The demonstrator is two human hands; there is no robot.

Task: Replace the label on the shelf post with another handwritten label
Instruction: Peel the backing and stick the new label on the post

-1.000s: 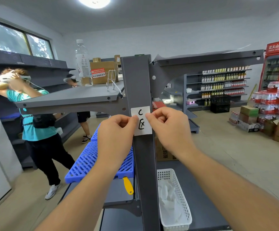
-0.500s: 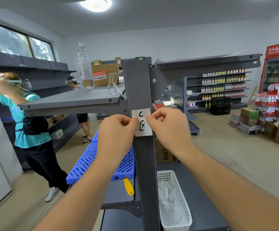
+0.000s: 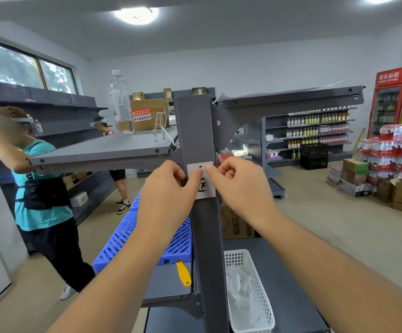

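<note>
A grey shelf post (image 3: 201, 131) stands upright in the middle, with a blue crate (image 3: 147, 236) to its left and a white basket (image 3: 250, 292) to its right. The left hand (image 3: 168, 193) and right hand (image 3: 238, 186) are curled, fingertips pressing the white handwritten label (image 3: 204, 186) on the post's face, thumbs meeting over its upper half

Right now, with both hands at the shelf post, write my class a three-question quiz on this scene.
1. True or false: the white label sits on the grey shelf post.
2. Which lies right of the post, lower down: A) blue crate, B) white basket, C) yellow scraper?
3. Fill in: the left hand and right hand have their fingertips on the ____.

Key: 1 true; 2 B; 3 label.
</note>
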